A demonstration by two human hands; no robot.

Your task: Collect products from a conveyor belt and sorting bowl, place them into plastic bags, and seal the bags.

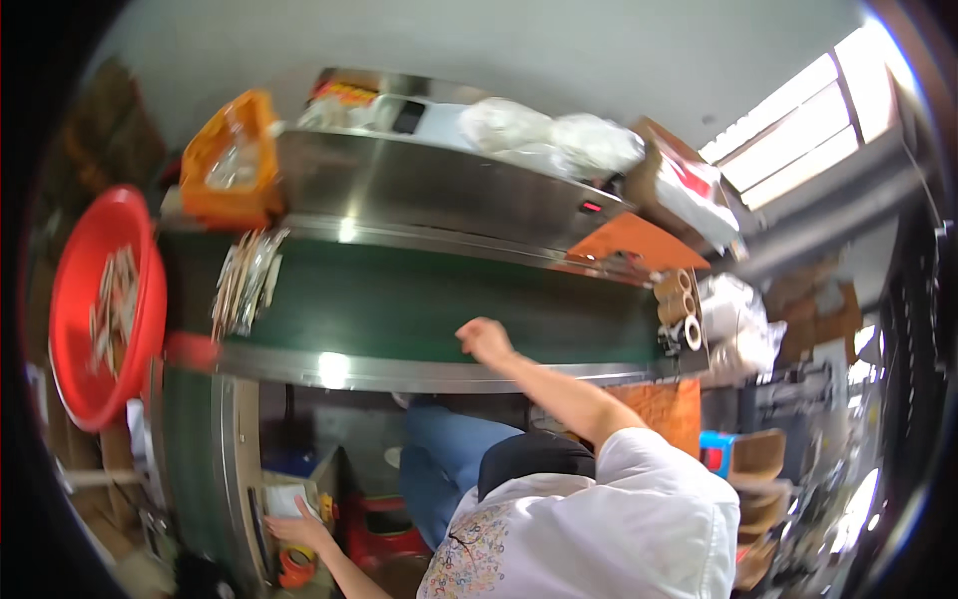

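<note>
My right hand point(486, 339) hangs above the near side of a green conveyor belt point(399, 295), its fingers curled in, with nothing showing in them. Lower left, my left hand point(302, 526) has its fingers spread and holds nothing. It is next to an open box point(334, 469) below the belt's level, close to a white pad point(285, 497) and an orange tape dispenser point(296, 565). Toward the belt's left end lies a row of thin, flat packets point(246, 283), some in clear wrap, apart from both hands.
A red basin point(155, 319) with pale strips stands far left, an orange crate point(195, 190) behind it. Tape rolls point(675, 299) sit at the belt's right end. White bags point(549, 135) and a cardboard box point(659, 150) rest on the metal shelf point(399, 180). A metal rail point(429, 374) edges the belt.
</note>
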